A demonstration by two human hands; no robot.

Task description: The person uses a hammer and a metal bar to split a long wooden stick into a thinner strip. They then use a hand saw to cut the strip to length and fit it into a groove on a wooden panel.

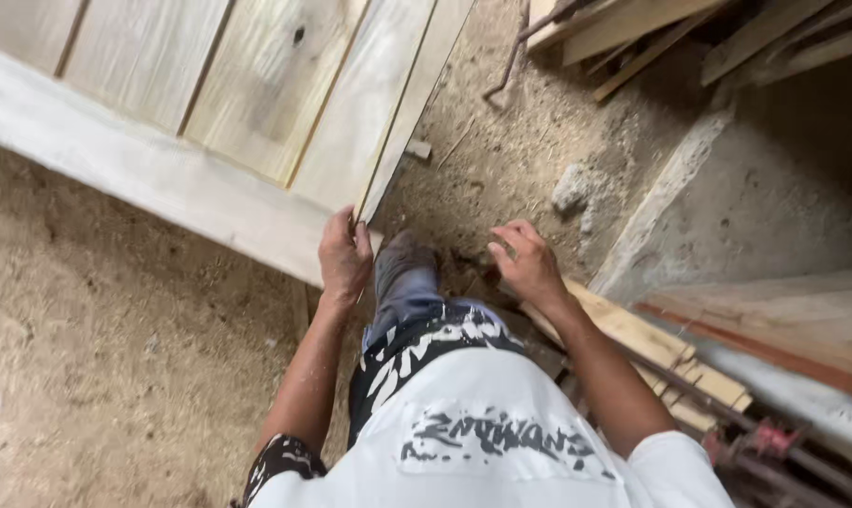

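A panel of pale wooden boards [257, 85] lies across a thick grey-white beam [144, 169] over the dirt floor. My left hand [343, 256] grips the near end of the rightmost narrow plank [402, 103] at the panel's edge. Off to the right, my right hand [525, 263] hovers with fingers curled and apart, holding nothing, just above a short light wood offcut [633, 329]. My knee and foot [402, 277] show between the two hands.
Sawdust-covered dirt floor [97, 357] fills the left. Stacked timber strips [670, 33] lie at the top right. A concrete slab [783, 198] and reddish planks [774, 343] sit at right, with bent rebar [506, 66] on the ground.
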